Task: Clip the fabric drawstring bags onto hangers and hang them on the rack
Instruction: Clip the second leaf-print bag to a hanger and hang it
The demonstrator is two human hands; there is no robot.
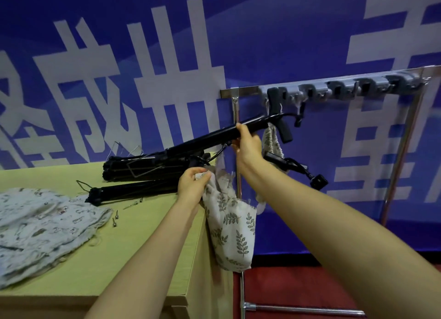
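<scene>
Right hand (247, 144) curled around black hanger (214, 134) bar, left hand (192, 184) pinching top edge of leaf-print drawstring bag (230, 225) hanging off table (119, 259) corner, rack (310, 89) just beyond, 1 bag pile (45, 225) at left.

One wide-angle view, worn on the person's head, faces forward and slightly down. The pale green flat-topped counter (78, 278) fills the lower left, near the lens. The chrome tube rack (235, 108) stands right of centre, just before the blue printed banner wall (286, 32).
</scene>
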